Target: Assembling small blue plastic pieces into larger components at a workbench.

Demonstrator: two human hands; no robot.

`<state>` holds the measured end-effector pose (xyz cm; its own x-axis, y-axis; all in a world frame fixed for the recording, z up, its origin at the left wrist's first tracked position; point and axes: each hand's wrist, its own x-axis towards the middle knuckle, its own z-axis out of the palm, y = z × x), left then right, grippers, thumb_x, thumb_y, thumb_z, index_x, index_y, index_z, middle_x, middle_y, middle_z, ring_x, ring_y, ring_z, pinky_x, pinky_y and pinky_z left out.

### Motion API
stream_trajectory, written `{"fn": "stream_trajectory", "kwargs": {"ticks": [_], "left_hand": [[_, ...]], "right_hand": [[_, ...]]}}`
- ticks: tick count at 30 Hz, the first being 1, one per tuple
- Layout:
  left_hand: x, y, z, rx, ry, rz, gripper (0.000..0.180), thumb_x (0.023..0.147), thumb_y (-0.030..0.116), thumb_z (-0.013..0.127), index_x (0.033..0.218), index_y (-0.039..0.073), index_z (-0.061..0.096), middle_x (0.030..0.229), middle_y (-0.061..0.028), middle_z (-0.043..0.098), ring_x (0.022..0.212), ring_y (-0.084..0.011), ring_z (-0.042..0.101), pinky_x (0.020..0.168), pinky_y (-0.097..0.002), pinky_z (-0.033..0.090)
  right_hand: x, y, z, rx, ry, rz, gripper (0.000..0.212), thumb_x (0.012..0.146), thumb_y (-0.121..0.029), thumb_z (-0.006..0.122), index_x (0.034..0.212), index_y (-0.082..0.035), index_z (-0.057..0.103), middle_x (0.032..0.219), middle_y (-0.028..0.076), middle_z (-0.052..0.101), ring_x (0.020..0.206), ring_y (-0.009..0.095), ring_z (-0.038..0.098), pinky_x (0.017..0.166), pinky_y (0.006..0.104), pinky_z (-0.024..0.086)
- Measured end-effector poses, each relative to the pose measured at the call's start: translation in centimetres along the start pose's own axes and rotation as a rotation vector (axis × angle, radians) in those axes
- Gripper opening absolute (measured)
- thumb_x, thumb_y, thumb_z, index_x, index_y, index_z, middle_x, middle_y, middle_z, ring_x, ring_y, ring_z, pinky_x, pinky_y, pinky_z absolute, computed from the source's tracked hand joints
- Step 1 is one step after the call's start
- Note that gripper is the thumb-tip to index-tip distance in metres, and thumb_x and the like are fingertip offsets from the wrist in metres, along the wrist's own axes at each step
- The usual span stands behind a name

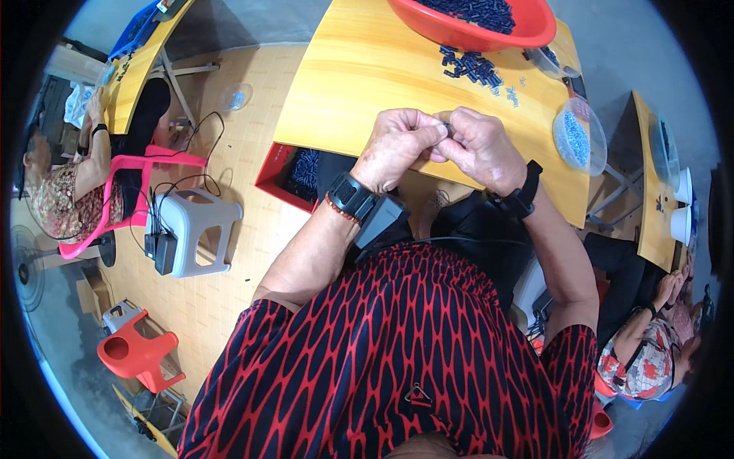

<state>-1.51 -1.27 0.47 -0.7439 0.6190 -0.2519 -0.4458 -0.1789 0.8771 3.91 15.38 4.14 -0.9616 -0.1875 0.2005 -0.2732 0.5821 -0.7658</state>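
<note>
Above the near edge of the yellow wooden table, my left hand and my right hand meet fingertip to fingertip. Both are closed in a pinch around a small dark piece, mostly hidden by the fingers. Just beyond them lies a loose pile of short dark-blue tubular pieces. Beside that pile are a few small clear pieces. A red basin full of similar dark pieces stands at the far edge. Light-blue small parts fill a clear plastic bowl to the right.
A red box of dark pieces sits below the table's left edge. Grey and red plastic stools stand on the left floor among black cables. Other people work at tables on the far left and far right.
</note>
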Motion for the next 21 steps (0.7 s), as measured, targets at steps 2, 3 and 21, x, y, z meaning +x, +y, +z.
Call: {"fn": "stream_trajectory", "kwargs": {"ticks": [2, 3, 21], "left_hand": [[0.1, -0.2, 0.0, 0.005, 0.015, 0.008, 0.011, 0.091, 0.009, 0.063, 0.088, -0.001, 0.065, 0.08, -0.0088, 0.067, 0.067, -0.0139, 0.064, 0.064, -0.0263, 0.055], [0.1, -0.2, 0.0, 0.009, 0.033, 0.015, 0.011, 0.091, 0.009, 0.063, 0.087, -0.001, 0.064, 0.078, -0.0085, 0.067, 0.066, -0.0135, 0.064, 0.062, -0.0258, 0.054], [-0.1, 0.0, -0.1, 0.043, 0.312, 0.365, 0.006, 0.089, 0.009, 0.063, 0.086, 0.004, 0.063, 0.078, -0.0024, 0.063, 0.063, -0.0118, 0.059, 0.062, -0.0277, 0.052]], "right_hand": [[0.0, 0.5, 0.2, -0.038, -0.012, -0.02, 0.013, 0.081, -0.008, 0.067, 0.087, 0.001, 0.059, 0.077, 0.017, 0.06, 0.071, 0.033, 0.063, 0.062, 0.0384, 0.05], [-0.1, 0.7, 0.5, -0.083, 0.011, -0.053, 0.013, 0.081, -0.008, 0.067, 0.086, 0.001, 0.058, 0.078, 0.017, 0.059, 0.071, 0.034, 0.063, 0.063, 0.0392, 0.05], [-2.6, 4.7, -2.9, -0.295, 0.321, 0.194, 0.014, 0.083, -0.011, 0.063, 0.091, 0.001, 0.062, 0.086, 0.019, 0.064, 0.081, 0.036, 0.063, 0.073, 0.0406, 0.051]]}}
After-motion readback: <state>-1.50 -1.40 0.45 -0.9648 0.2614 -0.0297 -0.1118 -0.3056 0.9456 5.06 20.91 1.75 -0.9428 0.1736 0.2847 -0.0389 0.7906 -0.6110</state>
